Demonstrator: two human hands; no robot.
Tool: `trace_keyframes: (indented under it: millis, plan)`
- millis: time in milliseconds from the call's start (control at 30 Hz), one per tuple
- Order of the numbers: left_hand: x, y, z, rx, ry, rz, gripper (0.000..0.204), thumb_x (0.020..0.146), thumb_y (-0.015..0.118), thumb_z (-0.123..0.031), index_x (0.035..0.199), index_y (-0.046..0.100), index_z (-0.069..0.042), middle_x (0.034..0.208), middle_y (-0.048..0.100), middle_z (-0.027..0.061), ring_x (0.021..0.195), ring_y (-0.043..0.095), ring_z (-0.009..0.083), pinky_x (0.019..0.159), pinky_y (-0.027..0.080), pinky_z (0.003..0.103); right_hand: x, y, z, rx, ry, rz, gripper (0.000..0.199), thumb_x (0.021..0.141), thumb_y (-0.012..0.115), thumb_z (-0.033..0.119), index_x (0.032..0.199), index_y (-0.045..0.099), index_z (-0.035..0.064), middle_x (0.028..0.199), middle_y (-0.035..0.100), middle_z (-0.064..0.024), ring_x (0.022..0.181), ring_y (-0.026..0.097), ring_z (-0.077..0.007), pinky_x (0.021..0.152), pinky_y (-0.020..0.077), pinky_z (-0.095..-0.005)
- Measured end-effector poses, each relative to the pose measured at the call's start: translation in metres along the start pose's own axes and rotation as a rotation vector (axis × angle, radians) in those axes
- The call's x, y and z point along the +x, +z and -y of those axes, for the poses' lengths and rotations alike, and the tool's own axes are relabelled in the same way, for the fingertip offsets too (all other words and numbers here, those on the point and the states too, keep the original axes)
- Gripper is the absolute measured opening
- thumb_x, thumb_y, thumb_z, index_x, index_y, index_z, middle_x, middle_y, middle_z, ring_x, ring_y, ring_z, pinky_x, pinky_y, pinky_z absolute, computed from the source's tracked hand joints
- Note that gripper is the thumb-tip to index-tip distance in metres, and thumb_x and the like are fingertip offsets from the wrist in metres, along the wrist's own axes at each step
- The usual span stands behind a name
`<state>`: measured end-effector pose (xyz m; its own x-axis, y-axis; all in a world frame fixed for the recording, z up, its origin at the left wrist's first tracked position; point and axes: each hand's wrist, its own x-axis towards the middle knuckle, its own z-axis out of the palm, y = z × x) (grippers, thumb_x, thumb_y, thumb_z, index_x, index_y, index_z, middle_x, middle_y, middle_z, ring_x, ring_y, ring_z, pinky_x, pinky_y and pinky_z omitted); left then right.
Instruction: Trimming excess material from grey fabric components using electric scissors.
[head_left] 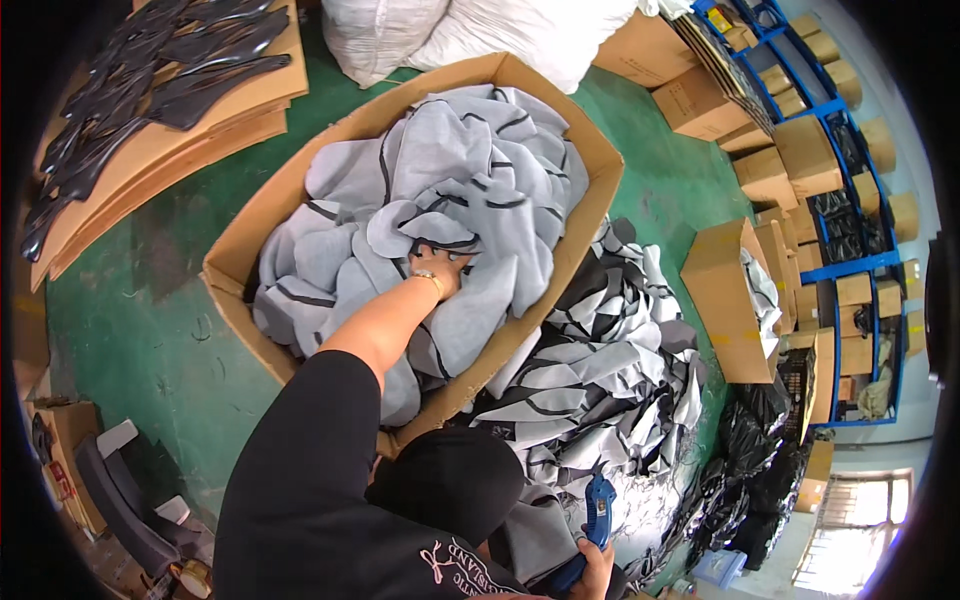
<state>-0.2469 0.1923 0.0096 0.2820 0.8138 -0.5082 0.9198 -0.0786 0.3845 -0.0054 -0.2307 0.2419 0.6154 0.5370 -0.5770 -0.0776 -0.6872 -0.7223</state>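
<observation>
My left arm stretches into a large cardboard box (250,335) heaped with grey fabric pieces (435,150) that have black edges. Among them, my left hand (440,272) is closed on the edge of a grey fabric piece (425,222); its fingertips are partly hidden in the folds. Low at the right, beside my body, my right hand (597,568) grips a blue handheld electric cutter (599,510) with a short dark tip pointing up. Just left of the cutter, a grey piece of fabric (540,530) lies near my lap.
Right of the box, grey and black fabric scraps (600,380) are piled on the green floor (150,320). White sacks (480,40) stand behind. Black parts (170,80) lie on stacked cardboard at the upper left. Blue shelving (850,265), cartons (725,300) and black bags (755,420) line the right side.
</observation>
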Motion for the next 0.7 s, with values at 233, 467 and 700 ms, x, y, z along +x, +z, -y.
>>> trace_keyframes:
  millis: [233, 467, 700]
  plan:
    - [-0.01, -0.009, 0.0, 0.071, -0.053, 0.024, 0.068, 0.082, 0.056, -0.035, 0.145, 0.03, -0.038, 0.152, 0.027, 0.0095, 0.139, 0.018, 0.0419, 0.109, 0.02, 0.056, 0.011, -0.026, -0.032, -0.002, -0.134, -0.084, 0.042, 0.068, 0.065, 0.018, 0.106, 0.061, -0.0018, 0.081, 0.054, 0.0017, 0.07, 0.047, -0.0096, 0.065, 0.0342, -0.0205]
    - [-0.083, -0.038, 0.024, 0.091, 0.292, -0.11, 0.047, 0.079, 0.063, -0.032, 0.122, 0.058, -0.014, 0.113, 0.064, 0.0152, 0.102, 0.061, 0.0351, 0.089, 0.047, 0.043, -0.025, -0.019, -0.001, 0.243, -0.278, -0.166, 0.042, 0.066, 0.067, 0.025, 0.101, 0.059, 0.0026, 0.079, 0.049, 0.0054, 0.07, 0.044, -0.0068, 0.063, 0.0342, -0.0205]
    - [-0.304, -0.018, -0.111, -1.296, 0.643, 0.246, 0.037, 0.094, 0.059, -0.024, 0.126, 0.052, -0.006, 0.113, 0.061, 0.0017, 0.103, 0.057, 0.0122, 0.083, 0.049, 0.029, -0.035, -0.061, 0.0, 0.714, -0.519, 0.21, 0.059, 0.07, 0.067, 0.021, 0.121, 0.048, -0.0016, 0.095, 0.06, -0.0103, 0.086, 0.06, -0.0213, 0.08, 0.0484, -0.0324]
